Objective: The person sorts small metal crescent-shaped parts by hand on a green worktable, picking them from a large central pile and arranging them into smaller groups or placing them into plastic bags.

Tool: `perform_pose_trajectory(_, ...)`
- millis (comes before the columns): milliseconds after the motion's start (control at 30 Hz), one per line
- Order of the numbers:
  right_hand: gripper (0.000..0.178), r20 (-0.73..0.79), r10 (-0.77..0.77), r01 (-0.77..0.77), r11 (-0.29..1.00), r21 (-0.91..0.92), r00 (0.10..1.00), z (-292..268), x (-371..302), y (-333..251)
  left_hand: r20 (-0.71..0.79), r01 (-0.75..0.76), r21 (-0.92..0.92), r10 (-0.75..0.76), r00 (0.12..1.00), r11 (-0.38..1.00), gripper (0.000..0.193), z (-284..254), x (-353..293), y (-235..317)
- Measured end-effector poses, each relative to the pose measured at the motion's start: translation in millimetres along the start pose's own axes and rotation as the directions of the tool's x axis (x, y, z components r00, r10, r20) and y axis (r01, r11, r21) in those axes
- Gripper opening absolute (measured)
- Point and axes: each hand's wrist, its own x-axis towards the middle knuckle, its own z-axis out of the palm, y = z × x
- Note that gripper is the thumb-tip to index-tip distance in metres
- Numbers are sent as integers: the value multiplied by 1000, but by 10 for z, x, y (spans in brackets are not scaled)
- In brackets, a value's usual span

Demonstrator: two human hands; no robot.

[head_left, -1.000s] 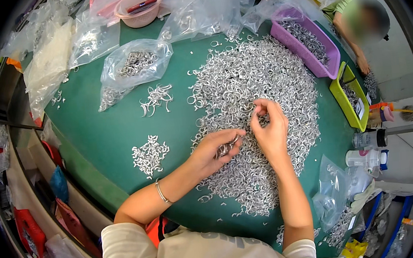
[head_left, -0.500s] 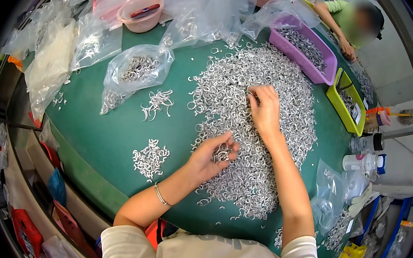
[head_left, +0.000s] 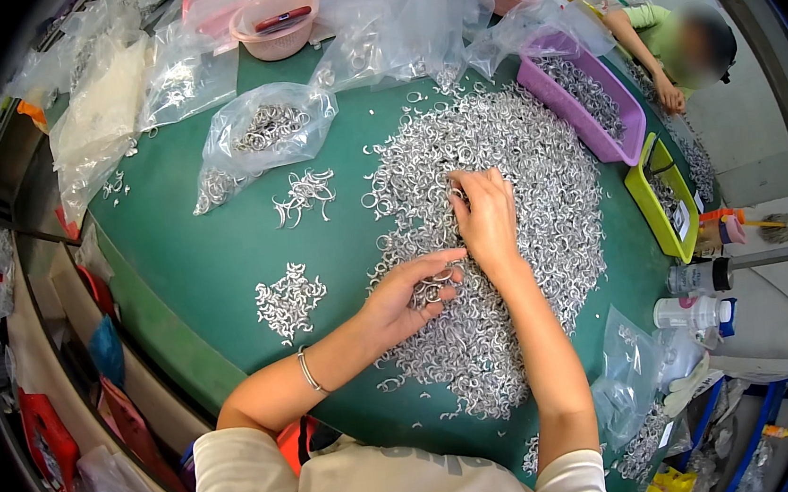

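Green table (head_left: 190,247), silvery ring pile (head_left: 542,203) on it: L hand (head_left: 397,301) curled round some rings (head_left: 432,291); R hand (head_left: 489,223), at pile, further left vs 0.5 s ago, can't tell if fingertips pinch.

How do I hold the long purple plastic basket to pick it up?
Probably by both long rims, from above: the basket is open-topped with raised sides, and small metallic pieces lie inside. Clear plastic drapes over its far end.

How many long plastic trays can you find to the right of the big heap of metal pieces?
2: a purple tray beside the heap, and a yellow-green tray near the purple one's lower end. More could hide beneath the clear bags.
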Motion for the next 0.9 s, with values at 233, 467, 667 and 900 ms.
perform_pose_trajectory(233, 26, -102, 184, -150, 950, 276, 978, -257, -233, -87, -83, -68, 17, 69, 994, 998, 29, 75, -64, -15)
perform_pose_trajectory(467, 31, 180, 368, -381, 599, 704, 912, -539, -403, 23, -66, 17, 43, -14, 998, 999, 29, -2, -24, -31)
perform_pose_trajectory(667, 34, 357, 92, -248, 872, 421, 930, -490, -215, -181, -113, -30, 33, 33, 993, 999, 26, 51, -65, -48)
perform_pose_trajectory(900, 34, -33, -73, 70, 994, -84, 997, 6, 382, 238, -10, -32, 65, 33, 999, 997, 20, -41, 4, -39)
